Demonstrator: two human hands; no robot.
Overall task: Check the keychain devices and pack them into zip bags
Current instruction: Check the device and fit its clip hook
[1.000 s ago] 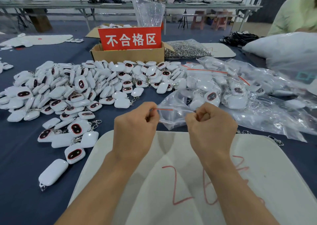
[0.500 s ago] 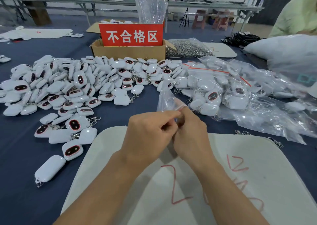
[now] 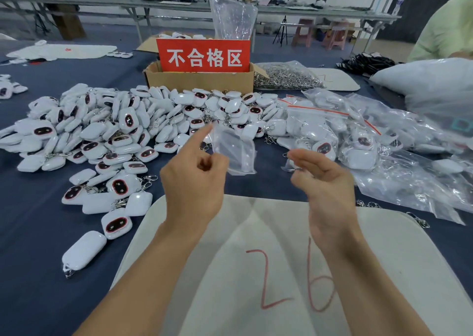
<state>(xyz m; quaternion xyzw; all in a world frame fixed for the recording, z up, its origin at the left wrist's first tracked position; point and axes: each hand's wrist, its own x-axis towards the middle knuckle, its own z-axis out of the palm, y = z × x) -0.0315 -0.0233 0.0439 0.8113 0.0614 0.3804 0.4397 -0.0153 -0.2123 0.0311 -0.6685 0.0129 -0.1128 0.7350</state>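
At left, heaped on the blue cloth: keychain devices. Next, raised above the white mat: left hand, index finger straight, other fingers curled, against the zip bag in mid-air; could not tell whether gripped. Had been pressed together with the right hand half a second before; since drawn apart, right fingers relaxed, holding nothing. Farther right, packed bags.

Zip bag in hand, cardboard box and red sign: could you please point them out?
zip bag (image 3: 236,153), head view, clear middle
cardboard box (image 3: 199,81), head view, front wall
red sign (image 3: 203,55), head view, lettered face
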